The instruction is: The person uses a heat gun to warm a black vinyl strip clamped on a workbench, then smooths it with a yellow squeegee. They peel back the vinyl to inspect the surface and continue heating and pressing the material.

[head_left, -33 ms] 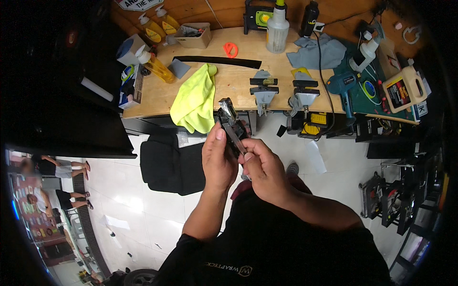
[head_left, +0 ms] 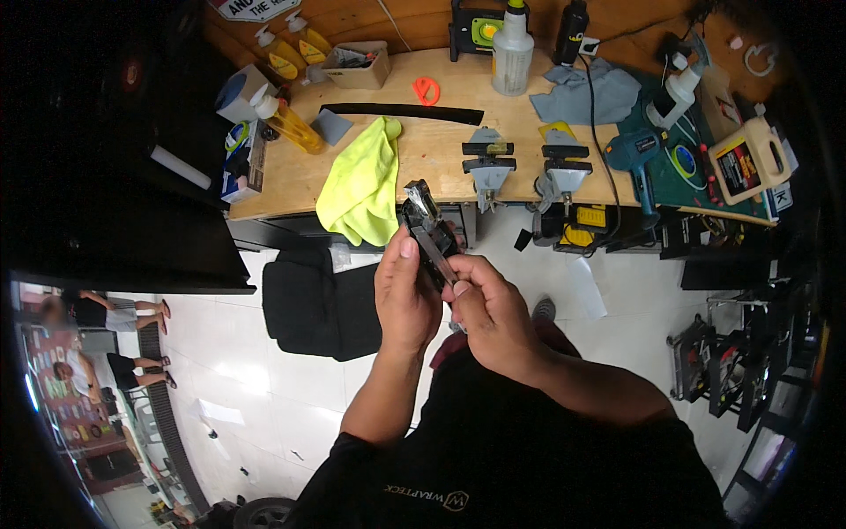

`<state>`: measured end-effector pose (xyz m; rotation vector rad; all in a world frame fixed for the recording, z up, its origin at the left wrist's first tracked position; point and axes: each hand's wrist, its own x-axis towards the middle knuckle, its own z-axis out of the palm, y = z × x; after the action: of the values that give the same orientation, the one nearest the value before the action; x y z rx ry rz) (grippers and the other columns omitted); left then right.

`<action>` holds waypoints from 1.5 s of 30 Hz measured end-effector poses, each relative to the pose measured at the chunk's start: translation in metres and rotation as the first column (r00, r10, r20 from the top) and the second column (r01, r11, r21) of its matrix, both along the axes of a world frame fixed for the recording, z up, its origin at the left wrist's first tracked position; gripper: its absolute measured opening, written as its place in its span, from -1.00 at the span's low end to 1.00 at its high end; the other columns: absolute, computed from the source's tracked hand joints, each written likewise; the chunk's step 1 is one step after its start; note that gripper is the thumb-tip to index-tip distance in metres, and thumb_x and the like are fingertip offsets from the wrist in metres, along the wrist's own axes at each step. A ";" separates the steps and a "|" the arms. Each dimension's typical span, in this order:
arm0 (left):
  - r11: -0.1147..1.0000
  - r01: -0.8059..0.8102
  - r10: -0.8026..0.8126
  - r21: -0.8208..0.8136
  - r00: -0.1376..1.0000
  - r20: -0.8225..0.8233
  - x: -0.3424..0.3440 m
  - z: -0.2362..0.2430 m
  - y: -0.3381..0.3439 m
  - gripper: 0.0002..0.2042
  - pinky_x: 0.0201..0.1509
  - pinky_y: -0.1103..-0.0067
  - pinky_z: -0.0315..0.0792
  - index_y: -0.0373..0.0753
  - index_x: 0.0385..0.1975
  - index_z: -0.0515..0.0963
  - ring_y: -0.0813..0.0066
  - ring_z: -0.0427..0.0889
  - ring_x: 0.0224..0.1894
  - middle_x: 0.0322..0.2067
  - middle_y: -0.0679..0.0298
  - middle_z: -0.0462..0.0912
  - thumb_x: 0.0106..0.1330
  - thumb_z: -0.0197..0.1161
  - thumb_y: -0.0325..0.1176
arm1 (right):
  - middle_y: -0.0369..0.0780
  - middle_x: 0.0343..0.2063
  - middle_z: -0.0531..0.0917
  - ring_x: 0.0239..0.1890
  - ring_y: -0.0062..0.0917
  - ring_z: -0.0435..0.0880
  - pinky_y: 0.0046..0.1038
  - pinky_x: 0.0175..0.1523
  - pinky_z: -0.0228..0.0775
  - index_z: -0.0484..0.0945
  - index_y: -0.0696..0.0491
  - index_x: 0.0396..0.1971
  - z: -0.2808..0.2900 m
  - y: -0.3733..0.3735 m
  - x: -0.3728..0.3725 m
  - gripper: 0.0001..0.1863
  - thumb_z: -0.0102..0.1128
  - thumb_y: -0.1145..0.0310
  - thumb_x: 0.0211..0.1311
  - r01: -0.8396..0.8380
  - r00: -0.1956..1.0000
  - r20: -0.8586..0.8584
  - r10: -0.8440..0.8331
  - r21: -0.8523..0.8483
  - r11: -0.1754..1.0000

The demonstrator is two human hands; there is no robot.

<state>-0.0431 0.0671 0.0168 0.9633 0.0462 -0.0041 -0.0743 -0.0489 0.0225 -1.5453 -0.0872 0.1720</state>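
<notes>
Just off the front edge of the bench, my left hand point(head_left: 408, 295) is closed round a glossy black part point(head_left: 420, 204) with a long, narrow shape. Its thumb lies along the part's left side. My right hand point(head_left: 493, 313) pinches the lower end of a thin, greyish strip point(head_left: 434, 247) that runs along the face of the part. Whether the strip is fixed to the part cannot be made out. My fingers hide the part's lower end. A bright yellow cloth point(head_left: 363, 185) hangs over the bench edge near my left hand.
The wooden bench point(head_left: 423, 66) carries two clamps point(head_left: 487, 167), a black strip point(head_left: 401, 111), a blue heat gun point(head_left: 636, 154), a grey cloth point(head_left: 586, 95) and several bottles. A black chair point(head_left: 317, 304) stands on the floor at left. Two people are farther off at left.
</notes>
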 end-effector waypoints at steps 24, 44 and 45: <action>0.948 -0.114 0.113 0.296 0.993 0.020 0.002 -0.002 -0.015 -0.59 -0.06 0.53 0.47 -0.40 0.01 0.41 0.40 0.60 -0.18 -0.19 0.08 0.60 0.48 -0.10 -0.13 | -0.09 -0.35 0.58 -0.44 -0.41 0.62 -0.40 -0.28 0.48 0.34 0.20 0.05 0.010 -0.011 -0.010 -0.72 -0.12 0.47 0.40 -0.013 0.995 -0.102 0.015 0.029 1.000; 0.977 -0.019 0.018 0.213 1.000 0.006 0.004 -0.007 -0.004 -0.63 0.00 0.65 0.42 -0.45 0.10 0.43 0.59 0.55 -0.14 -0.11 0.22 0.59 0.49 0.01 -0.27 | 0.00 -0.31 0.60 -0.29 -0.21 0.66 -0.29 -0.14 0.49 0.42 0.23 -0.04 -0.021 -0.008 0.003 -0.75 -0.04 0.56 0.29 0.196 0.956 0.241 -0.168 -0.095 0.976; 0.977 -0.021 0.022 0.212 1.000 0.001 0.004 -0.006 -0.005 -0.63 -0.02 0.66 0.42 -0.45 0.09 0.43 0.59 0.55 -0.15 -0.12 0.22 0.60 0.49 0.01 -0.27 | 0.00 -0.31 0.60 -0.28 -0.20 0.66 -0.29 -0.14 0.49 0.42 0.23 -0.04 -0.022 -0.008 0.004 -0.75 -0.04 0.56 0.29 0.200 0.953 0.250 -0.172 -0.095 0.975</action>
<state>-0.0391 0.0619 0.0110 1.1762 0.0592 0.0204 -0.0707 -0.0564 0.0008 -1.6790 -0.1231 -0.1637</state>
